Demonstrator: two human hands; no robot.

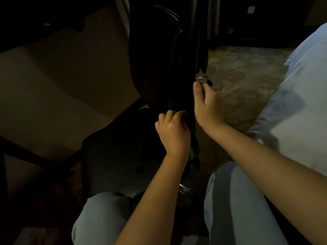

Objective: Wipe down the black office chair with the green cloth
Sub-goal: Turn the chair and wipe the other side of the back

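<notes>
The black office chair (155, 59) stands close in front of me in dim light, its dark backrest edge running down the middle of the view. My left hand (172, 131) grips the green cloth (193, 152) against the chair's lower edge; most of the cloth is hidden, and a green fold hangs below my wrist. My right hand (206, 105) holds the chair's right side, thumb lying up along the edge and fingers curled behind it, just under a shiny metal lever (203, 78).
My knees in light jeans (235, 200) are at the bottom. A pale blue fabric surface (304, 96) fills the right side. Patterned carpet (244, 76) lies beyond the chair. A beige panel (62, 76) and dark bars are on the left.
</notes>
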